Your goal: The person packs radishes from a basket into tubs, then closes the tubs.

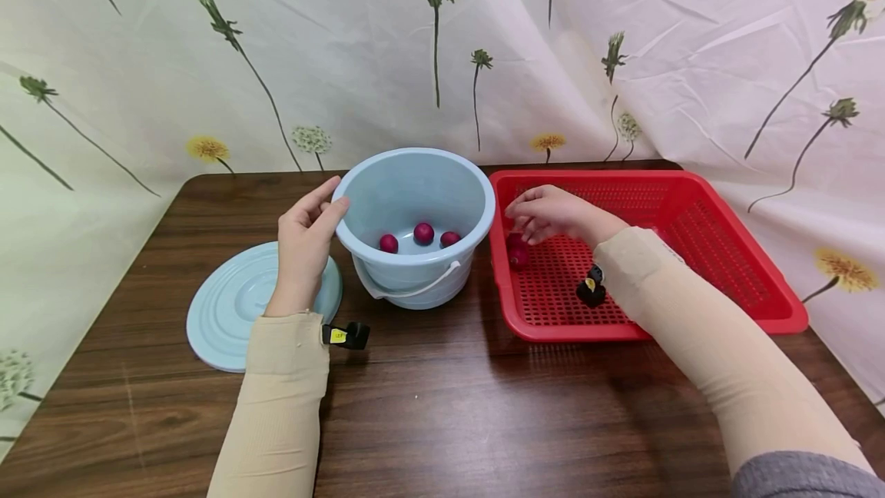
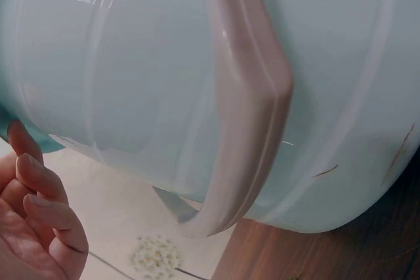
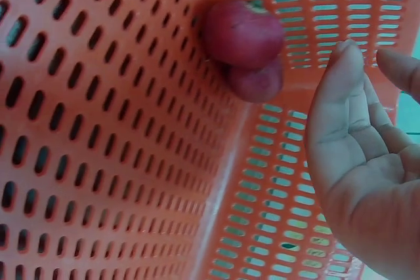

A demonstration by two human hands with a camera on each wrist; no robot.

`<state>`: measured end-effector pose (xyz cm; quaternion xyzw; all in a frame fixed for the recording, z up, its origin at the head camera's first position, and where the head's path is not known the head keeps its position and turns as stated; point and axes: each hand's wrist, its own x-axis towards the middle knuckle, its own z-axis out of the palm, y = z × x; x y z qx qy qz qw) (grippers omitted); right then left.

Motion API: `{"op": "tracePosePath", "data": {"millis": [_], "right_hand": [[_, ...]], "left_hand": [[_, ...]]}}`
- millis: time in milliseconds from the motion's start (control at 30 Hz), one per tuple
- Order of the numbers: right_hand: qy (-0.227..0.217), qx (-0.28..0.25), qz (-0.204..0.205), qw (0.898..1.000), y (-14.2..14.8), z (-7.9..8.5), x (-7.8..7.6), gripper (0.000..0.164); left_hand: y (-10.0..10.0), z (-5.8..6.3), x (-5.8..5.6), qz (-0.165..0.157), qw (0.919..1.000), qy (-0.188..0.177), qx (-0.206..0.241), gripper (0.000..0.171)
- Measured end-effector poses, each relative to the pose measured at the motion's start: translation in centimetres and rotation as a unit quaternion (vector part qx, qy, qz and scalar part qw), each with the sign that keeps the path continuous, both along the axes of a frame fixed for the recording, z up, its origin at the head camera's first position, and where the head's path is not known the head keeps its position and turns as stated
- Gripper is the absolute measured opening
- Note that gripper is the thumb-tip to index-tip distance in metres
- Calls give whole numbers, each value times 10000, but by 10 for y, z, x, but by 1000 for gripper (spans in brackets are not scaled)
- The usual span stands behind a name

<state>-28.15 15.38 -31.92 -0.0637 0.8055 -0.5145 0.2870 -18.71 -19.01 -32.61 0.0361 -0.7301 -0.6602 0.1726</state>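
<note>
My left hand (image 1: 304,240) is at the left rim of a light blue bucket (image 1: 415,279), thumb and forefinger pinching the rim. In the left wrist view, several curled fingers (image 2: 49,218) show beside the bucket; the thumb is hidden. Three red radishes (image 1: 424,234) lie on the bucket's floor. My right hand (image 1: 553,212) hovers within the left end of a red plastic basket (image 1: 650,330), fingers loosely bent and holding nothing. Two radishes (image 3: 243,34) lie together in the basket's corner, apart from the fingers in the right wrist view.
A round light blue lid (image 1: 228,306) lies on the wooden table (image 1: 429,406), left of the bucket and partly behind the left hand. The bucket's white handle (image 1: 422,288) hangs down at the front. Behind the table hangs a white floral cloth (image 1: 373,44).
</note>
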Motion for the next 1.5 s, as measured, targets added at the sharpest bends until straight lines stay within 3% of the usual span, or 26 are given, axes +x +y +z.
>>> {"op": "tracePosePath", "data": {"millis": [500,967,1200,1500], "right_hand": [[-188,791,433,9957,3,-14,-2,37],[-399,1100,353,9925,3,-17,-1,32],[-636,1326,519,9878,2,-21,0,25],[-790,1402,768,9840,3,-22,0,32]], "left_hand": [[1,0,0,13,10000,-22,39,40],[0,1,0,-11,10000,-60,68,41],[0,2,0,9,10000,-52,10,41],[0,1,-1,11,10000,-40,61,42]]}}
